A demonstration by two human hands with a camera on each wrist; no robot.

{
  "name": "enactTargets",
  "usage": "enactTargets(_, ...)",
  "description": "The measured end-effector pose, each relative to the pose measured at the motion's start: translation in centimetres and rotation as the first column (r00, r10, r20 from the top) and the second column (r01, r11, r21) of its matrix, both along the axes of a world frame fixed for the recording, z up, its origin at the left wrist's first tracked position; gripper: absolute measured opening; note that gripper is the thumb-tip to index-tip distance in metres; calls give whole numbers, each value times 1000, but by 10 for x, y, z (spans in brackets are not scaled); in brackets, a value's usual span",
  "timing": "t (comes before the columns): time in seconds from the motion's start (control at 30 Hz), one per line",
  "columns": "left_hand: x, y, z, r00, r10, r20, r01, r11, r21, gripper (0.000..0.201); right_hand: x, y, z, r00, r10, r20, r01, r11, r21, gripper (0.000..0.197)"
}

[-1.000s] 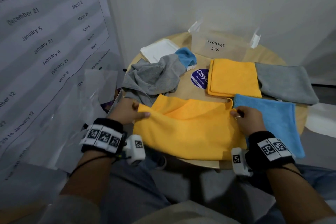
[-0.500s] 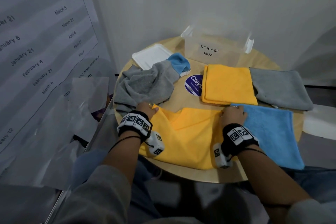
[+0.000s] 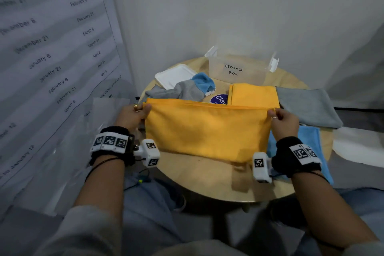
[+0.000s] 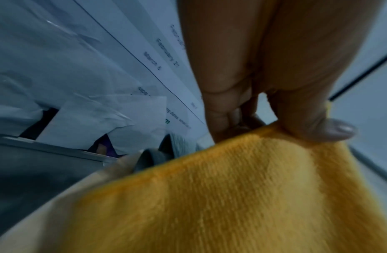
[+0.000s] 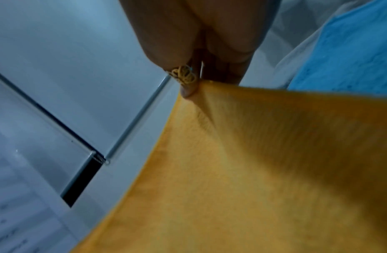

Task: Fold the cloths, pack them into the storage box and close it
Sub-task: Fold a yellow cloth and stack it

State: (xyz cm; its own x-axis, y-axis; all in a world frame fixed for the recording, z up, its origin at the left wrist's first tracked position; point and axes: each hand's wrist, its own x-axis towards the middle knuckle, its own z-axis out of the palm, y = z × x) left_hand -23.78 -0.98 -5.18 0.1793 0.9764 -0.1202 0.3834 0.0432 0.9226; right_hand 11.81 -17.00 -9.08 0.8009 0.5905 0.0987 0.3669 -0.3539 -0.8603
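An orange cloth (image 3: 207, 131) hangs stretched above the round table (image 3: 207, 178), folded double along its top edge. My left hand (image 3: 135, 115) pinches its upper left corner, thumb on the fabric (image 4: 313, 130). My right hand (image 3: 280, 119) pinches the upper right corner (image 5: 194, 87). Behind lies a folded orange cloth (image 3: 253, 95), a folded grey cloth (image 3: 307, 106) to its right, and a blue cloth (image 3: 309, 143) under my right wrist. A crumpled grey cloth (image 3: 178, 92) and a small blue cloth (image 3: 204, 83) lie at the back left. The clear storage box (image 3: 236, 68) stands open at the back.
The white lid (image 3: 174, 75) lies at the back left beside the box. A round blue sticker (image 3: 219, 98) marks the tabletop. A large printed calendar sheet (image 3: 52, 58) covers the wall at the left. White walls close in behind the table.
Both hands lifted the orange cloth off the table by its far corners and pulled it taut; it had lain rumpled on the near side of the table.
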Motion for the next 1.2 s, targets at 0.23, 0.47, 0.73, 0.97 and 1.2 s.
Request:
enactTargets(0.23,-21,-18,29,935,-18,355,-20,994,105,30,-1,-15,25,981,160,-110,-106,915,389,17)
enactTargets(0.47,-31,-35,33,951,13,310,-60,988,142,39,-3,-30,43,985,135,-107,-81,913,401,11)
enactTargets(0.73,-29,-28,-1,998,64,1,-63,981,185,22,-7,-10,14,994,87,68,-86,996,-22,24)
enactTargets(0.97,-8,19,-55,939,37,-343,-51,998,-31,33,-1,45,-40,969,211,131,-132,884,-448,27)
enactTargets(1.2,4,51,-84,929,19,-369,-29,999,-23,40,7,63,-60,968,230,95,-140,819,-557,26)
